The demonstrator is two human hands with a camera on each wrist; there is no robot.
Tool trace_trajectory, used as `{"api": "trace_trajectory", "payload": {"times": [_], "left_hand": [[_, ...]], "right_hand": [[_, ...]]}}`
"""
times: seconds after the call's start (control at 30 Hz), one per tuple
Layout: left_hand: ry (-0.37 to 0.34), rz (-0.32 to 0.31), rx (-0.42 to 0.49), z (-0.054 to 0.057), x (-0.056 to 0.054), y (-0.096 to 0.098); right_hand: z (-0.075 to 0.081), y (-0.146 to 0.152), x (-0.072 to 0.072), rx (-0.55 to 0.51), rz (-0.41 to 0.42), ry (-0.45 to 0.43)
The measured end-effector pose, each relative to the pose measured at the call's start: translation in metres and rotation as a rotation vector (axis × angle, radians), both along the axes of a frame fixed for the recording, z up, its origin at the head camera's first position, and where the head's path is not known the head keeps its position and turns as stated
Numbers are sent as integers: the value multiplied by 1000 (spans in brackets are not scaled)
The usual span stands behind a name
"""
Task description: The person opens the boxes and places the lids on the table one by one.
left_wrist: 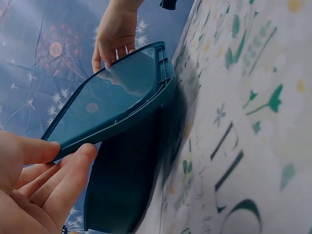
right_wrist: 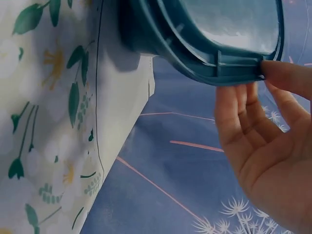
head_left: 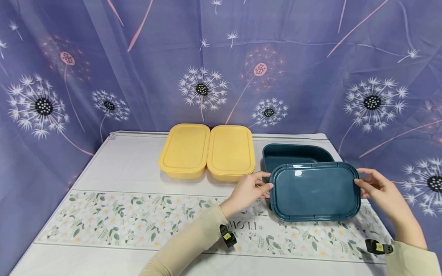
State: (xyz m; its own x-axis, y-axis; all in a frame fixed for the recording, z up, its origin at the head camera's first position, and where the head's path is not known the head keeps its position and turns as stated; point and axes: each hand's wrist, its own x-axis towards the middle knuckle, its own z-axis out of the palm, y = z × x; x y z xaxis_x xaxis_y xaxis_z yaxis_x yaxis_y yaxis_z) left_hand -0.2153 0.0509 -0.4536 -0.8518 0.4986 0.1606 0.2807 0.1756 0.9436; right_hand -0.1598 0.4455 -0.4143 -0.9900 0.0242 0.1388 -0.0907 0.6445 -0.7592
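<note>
Between both hands a dark teal lid (head_left: pixel 315 193) is held tilted, its ridged inner side toward the head camera. My left hand (head_left: pixel 249 191) pinches its left short edge with thumb and fingers; my right hand (head_left: pixel 380 188) pinches the right short edge. Behind the lid stands an uncovered teal food container (head_left: pixel 297 151), its front part hidden by the lid. The left wrist view shows the lid (left_wrist: pixel 112 87) above the container's side wall (left_wrist: pixel 122 180). In the right wrist view the thumb presses the lid's rim (right_wrist: pixel 209 63), with fingers behind it.
Two yellow lidded containers (head_left: pixel 186 147) (head_left: pixel 231 149) stand side by side at the back, left of the teal one. A floral strip (head_left: pixel 138 218) runs across the white table cover (head_left: pixel 114 161). A purple dandelion curtain (head_left: pixel 155 76) hangs behind and at the sides.
</note>
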Motion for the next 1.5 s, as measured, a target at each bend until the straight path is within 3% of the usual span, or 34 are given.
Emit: {"api": "trace_trajectory", "payload": {"times": [0.37, 0.73, 1.17, 1.5], "left_hand": [[-38, -14, -27, -6, 3, 1], [-88, -46, -48, -11, 4, 4], [-115, -60, -114, -12, 6, 7], [-125, -70, -132, -15, 6, 7]], "right_hand": [[-7, 2, -1, 42, 98, -147], [-7, 3, 1, 14, 112, -307], [-10, 4, -1, 37, 128, -393], [-12, 5, 0, -5, 142, -434]]}}
